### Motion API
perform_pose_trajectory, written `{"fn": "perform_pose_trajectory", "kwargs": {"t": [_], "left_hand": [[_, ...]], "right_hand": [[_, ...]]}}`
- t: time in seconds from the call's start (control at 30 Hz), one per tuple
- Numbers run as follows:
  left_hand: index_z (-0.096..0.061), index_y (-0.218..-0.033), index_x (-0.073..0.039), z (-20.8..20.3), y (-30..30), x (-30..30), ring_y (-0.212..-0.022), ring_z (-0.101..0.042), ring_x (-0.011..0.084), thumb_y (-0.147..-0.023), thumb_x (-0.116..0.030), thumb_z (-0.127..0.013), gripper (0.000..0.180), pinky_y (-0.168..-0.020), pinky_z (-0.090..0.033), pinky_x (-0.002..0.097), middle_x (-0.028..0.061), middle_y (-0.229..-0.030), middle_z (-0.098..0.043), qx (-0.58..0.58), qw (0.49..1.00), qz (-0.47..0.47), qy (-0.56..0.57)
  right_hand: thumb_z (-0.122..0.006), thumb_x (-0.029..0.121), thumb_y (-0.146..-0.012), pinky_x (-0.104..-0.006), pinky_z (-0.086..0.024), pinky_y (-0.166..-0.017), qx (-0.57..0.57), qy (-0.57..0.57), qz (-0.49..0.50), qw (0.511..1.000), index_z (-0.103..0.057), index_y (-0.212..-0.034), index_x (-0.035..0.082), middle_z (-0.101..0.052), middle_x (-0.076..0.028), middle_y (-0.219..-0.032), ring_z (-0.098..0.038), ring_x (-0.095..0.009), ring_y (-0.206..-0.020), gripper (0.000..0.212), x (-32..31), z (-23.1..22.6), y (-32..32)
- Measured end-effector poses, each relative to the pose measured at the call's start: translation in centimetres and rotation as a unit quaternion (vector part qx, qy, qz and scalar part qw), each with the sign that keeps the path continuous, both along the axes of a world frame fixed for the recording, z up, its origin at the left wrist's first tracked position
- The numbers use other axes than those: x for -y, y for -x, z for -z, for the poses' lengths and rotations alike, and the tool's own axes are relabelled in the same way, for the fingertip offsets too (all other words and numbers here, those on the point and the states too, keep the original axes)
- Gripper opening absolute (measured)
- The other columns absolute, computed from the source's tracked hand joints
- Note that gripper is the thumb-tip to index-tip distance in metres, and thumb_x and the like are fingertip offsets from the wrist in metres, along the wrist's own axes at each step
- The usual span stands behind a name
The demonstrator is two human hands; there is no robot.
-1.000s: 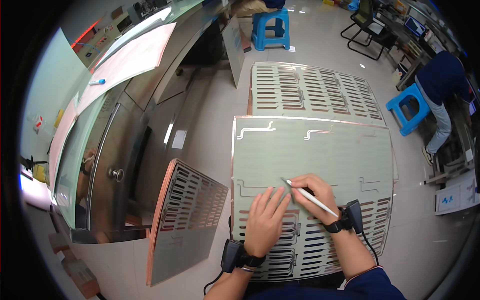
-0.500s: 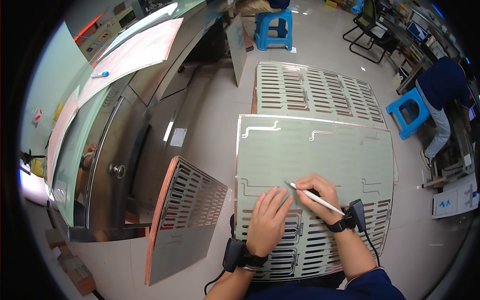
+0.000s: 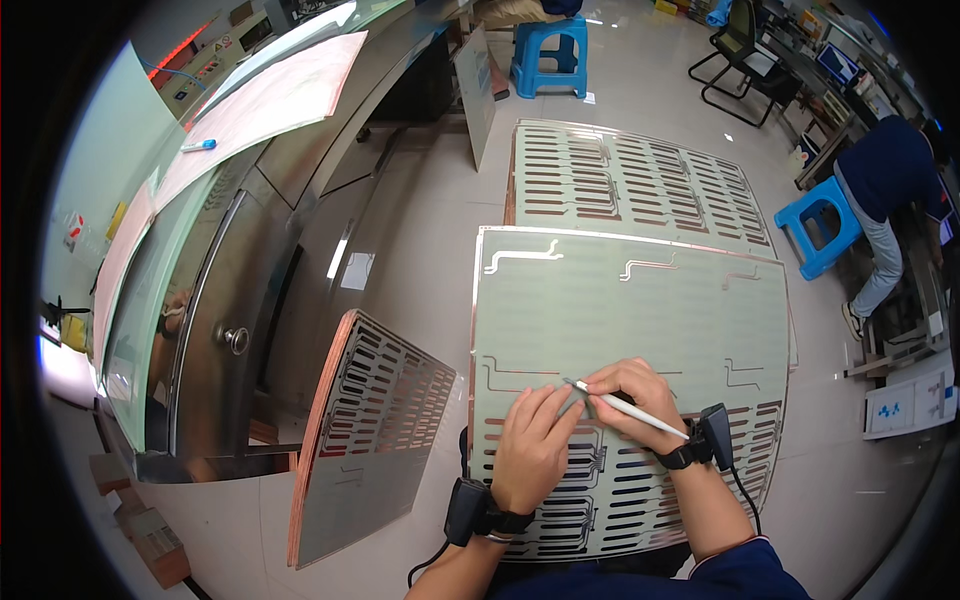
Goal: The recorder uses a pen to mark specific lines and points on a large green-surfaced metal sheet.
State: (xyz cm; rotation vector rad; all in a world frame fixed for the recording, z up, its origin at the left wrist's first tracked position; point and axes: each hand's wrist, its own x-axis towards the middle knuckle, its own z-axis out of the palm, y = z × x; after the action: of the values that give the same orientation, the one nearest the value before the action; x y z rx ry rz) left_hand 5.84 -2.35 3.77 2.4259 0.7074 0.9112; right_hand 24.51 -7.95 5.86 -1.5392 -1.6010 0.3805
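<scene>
A large pale green circuit board panel with copper traces slants up in front of me. Its upper part is mostly plain, and rows of dark slots run across its lower part. My left hand rests on the panel with its fingers stretched out. Pinched in my right hand is a slim white pen-shaped tool. Its grey tip meets the board just beside my left fingertips; the exact kind of tip is too small to tell.
More slotted panels stand behind mine. To the left, a stack of panels leans near a metal cabinet. A marker lies on a pink sheet. A person sits on a blue stool at right.
The tool's tip has shifted slightly down and left, closer to my left fingers. My right hand moved with it, and my left fingers are slightly more bent.
</scene>
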Motion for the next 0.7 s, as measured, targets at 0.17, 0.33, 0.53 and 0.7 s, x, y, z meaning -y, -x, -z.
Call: {"fn": "perform_pose_trajectory", "kwargs": {"t": [0.17,0.33,0.53,0.7], "left_hand": [[-0.070,-0.114,-0.004,-0.03,-0.07,0.01,-0.120,-0.058,0.0333,-0.077,0.008,-0.061,0.040,-0.106,-0.045,0.0517,0.0128,-0.126,-0.064,-0.003,1.000,0.000,-0.002],[-0.070,-0.115,-0.003,-0.10,-0.01,-0.04,-0.120,-0.058,0.0336,-0.077,0.007,-0.061,0.040,-0.106,-0.045,0.0517,0.0136,-0.127,-0.063,-0.005,1.000,0.003,0.003],[-0.070,-0.115,-0.003,-0.06,0.02,-0.07,-0.120,-0.058,0.0339,-0.076,0.008,-0.061,0.041,-0.106,-0.045,0.0524,0.0138,-0.127,-0.063,-0.001,1.000,0.002,0.006],[-0.070,-0.115,-0.003,-0.02,-0.01,-0.02,-0.120,-0.058,0.0340,-0.076,0.008,-0.061,0.042,-0.106,-0.044,0.0527,0.0138,-0.128,-0.063,0.000,1.000,0.001,0.008]], "right_hand": [[-0.076,0.006,-0.078,-0.0331,-0.050,-0.087,0.012,-0.015,0.003,1.000,-0.070,-0.092,0.008,-0.076,-0.003,-0.096,-0.071,-0.021,-0.090,0.015,-0.13,0.11,0.17],[-0.076,0.006,-0.079,-0.0336,-0.049,-0.086,-0.005,-0.018,0.004,1.000,-0.069,-0.091,0.007,-0.075,-0.004,-0.096,-0.070,-0.021,-0.089,0.014,-0.25,-0.15,0.18],[-0.076,0.006,-0.079,-0.0337,-0.049,-0.086,-0.010,-0.005,-0.002,1.000,-0.068,-0.090,0.007,-0.075,-0.004,-0.094,-0.070,-0.021,-0.088,0.013,-0.13,-0.08,0.04],[-0.076,0.007,-0.079,-0.0338,-0.049,-0.085,-0.012,-0.005,-0.002,1.000,-0.068,-0.090,0.007,-0.075,-0.005,-0.094,-0.070,-0.022,-0.087,0.013,-0.20,-0.23,0.05]]}}
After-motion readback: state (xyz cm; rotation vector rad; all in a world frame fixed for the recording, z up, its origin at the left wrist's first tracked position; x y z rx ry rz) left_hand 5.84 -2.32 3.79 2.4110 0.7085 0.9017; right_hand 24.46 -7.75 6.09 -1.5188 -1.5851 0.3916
